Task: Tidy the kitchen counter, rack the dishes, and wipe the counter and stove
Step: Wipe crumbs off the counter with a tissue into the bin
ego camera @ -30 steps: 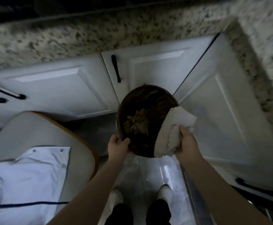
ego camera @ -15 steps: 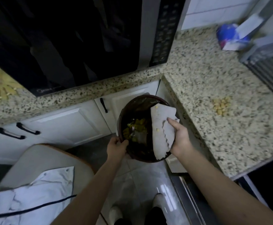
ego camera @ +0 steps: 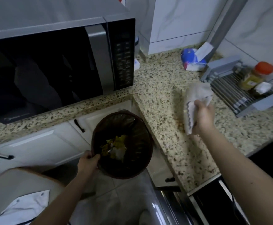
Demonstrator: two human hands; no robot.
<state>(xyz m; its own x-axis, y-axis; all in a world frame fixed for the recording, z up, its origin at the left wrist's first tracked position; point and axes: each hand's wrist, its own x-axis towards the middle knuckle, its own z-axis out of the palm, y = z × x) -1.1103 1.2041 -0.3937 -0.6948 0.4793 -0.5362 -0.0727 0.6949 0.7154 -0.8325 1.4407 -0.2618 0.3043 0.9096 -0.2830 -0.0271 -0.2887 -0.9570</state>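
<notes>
Wiping is the step in hand, I'd say: the granite worktop (ego camera: 163,88) has a brownish smear near the right hand (ego camera: 203,115), whose grip is closed on a crumpled cloth (ego camera: 195,96) above it. Next move probably needs the cloth pressed down onto that smear. Left hand (ego camera: 88,163) grips the near rim of the bin (ego camera: 142,166), held below the worktop edge, with yellow scraps (ego camera: 114,143) inside.

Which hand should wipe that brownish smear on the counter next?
Right. The right hand already grips the cloth just above the smear; the left hand holds the bin rim.
</notes>
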